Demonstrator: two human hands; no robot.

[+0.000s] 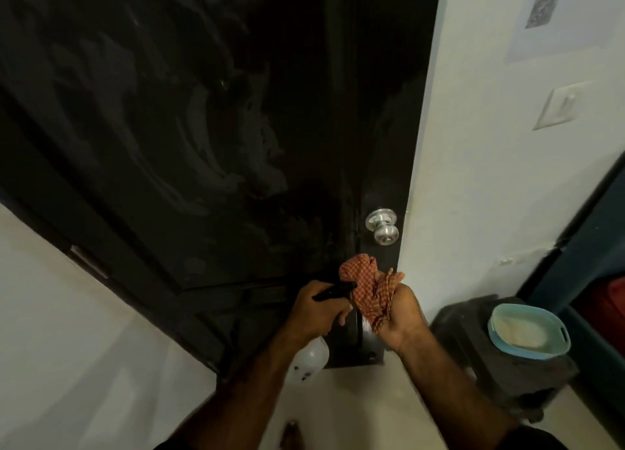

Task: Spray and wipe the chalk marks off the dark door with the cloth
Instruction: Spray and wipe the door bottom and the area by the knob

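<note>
Head view, looking forward and down at a dark door. Its surface is matt and near black, with raised panel mouldings; pale, cloudy chalk smears sweep across the middle panel in curved streaks. A round, polished metal doorknob projects near the door's right edge, beside a white wall.

The left hand grips a spray bottle: the fingers curl round its black trigger head, which points toward the door, while the translucent white, rounded body hangs below the wrist. The right hand holds a bunched cloth, a thin woven fabric in an orange-and-white check, crumpled into loose folds that rise above the fingers. The cloth sits just below the doorknob and just in front of the nozzle; whether it touches the door cannot be told. Both forearms cross the lower frame and hide part of the door's bottom edge.

On the wall are a white rectangular switch plate and a sheet bearing a square code. At lower right, a dark plastic stool carries a pale blue oval tub with side handles. The floor is pale and smooth.
</note>
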